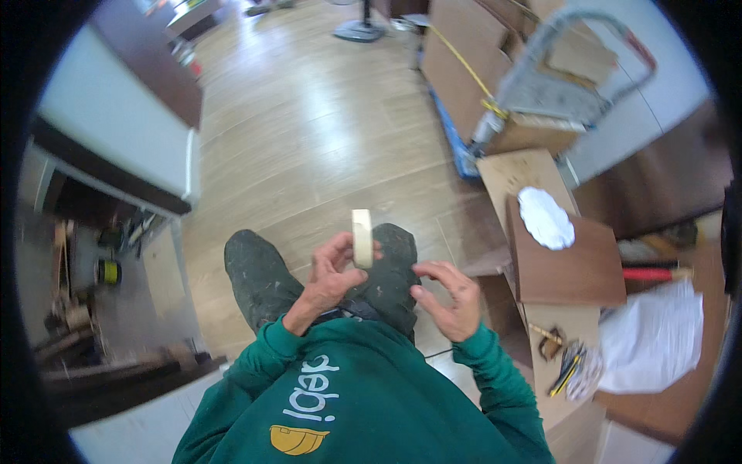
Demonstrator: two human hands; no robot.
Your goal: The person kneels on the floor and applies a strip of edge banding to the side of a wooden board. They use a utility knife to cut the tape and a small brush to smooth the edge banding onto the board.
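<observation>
A roll of cream masking tape (362, 240) is gripped in my left hand (331, 274), its narrow edge turned upward, above my dark trousers. The fingers of that hand pass around the far side of the roll, with the thumb at its near end. To the right, apart from the tape, my right hand (450, 300) hangs with thumb and forefinger spread and nothing visible between them. Both arms wear green sleeves.
At right, a brown board (568, 267) carries a crumpled white piece (546, 218). Nearer lie a yellow-and-black cutter (568, 375) and white paper sheets (653, 336). A hand truck (533, 66) loaded with cardboard stands beyond. On the left is an opening with tools and a measuring tape (108, 271).
</observation>
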